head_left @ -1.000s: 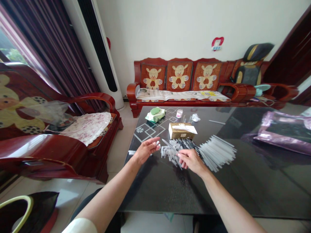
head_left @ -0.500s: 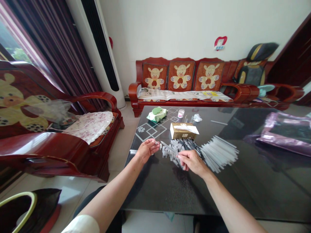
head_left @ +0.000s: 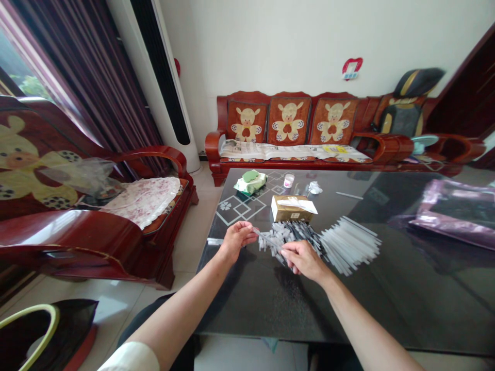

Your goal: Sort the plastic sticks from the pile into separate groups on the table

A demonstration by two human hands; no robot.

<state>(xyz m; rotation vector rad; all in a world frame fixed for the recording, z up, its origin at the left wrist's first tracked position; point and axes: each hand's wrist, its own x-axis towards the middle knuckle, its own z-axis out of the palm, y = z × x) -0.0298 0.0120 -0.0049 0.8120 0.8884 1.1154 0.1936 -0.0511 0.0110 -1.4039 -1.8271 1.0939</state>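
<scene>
My left hand is closed in a pinch at the left end of a slim grey stick. The stick slants down to the right, where my right hand grips its other end between thumb and fingers. Whether a small separate piece sits in my left fingertips is hidden. Just beyond the hands lies a pile of grey sticks with pale ends, partly behind my right hand. To its right a fan of whitish sticks is spread on the dark glossy table.
A gold tissue box stands behind the pile. Farther back are a green wipes pack, a small cup and crumpled tissue. One loose stick lies back right. A purple plastic package rests at the right.
My left hand has moved slightly right and its fingers have closed at the stick's tip, which stood apart from them before. The right hand has hardly moved.
</scene>
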